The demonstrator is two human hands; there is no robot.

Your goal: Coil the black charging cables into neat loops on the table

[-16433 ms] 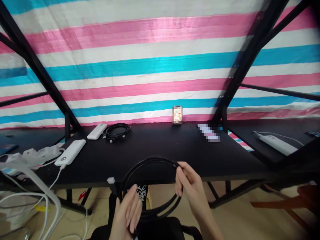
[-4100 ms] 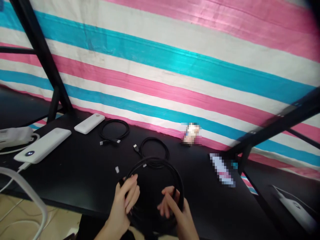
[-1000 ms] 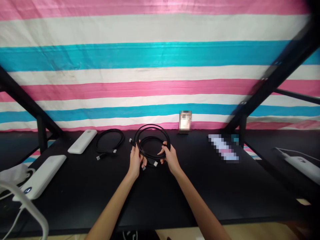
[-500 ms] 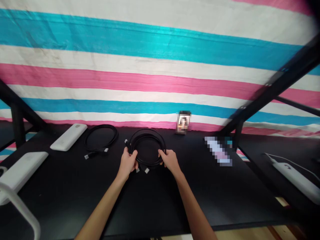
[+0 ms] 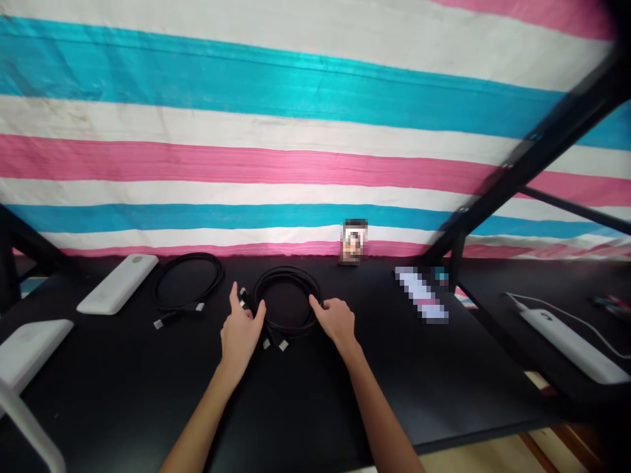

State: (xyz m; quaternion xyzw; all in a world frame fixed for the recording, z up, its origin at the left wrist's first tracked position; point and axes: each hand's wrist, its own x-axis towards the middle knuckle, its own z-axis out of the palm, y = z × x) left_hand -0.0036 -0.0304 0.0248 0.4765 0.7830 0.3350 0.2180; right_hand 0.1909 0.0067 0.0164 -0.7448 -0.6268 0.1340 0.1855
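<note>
A coiled black cable lies on the black table in front of me, its silver plugs showing at the near side and at the left. My left hand is beside the coil's left edge, index finger stretched forward and thumb spread apart, with nothing held. At the right edge of the coil my right hand has its thumb over the cable and its fingers curled; the fingertips are partly hidden. Farther left rests a second coiled black cable with two silver plugs.
Two white power banks are at the left, near a curved grey-white bar. A blurred small box stands at the back, and a blurred pale item lies right. Beyond the black frame sits a white device with a cord.
My left hand has let go of the coil and spread its fingers. The right hand stays at the coil's right edge. The view has shifted slightly.
</note>
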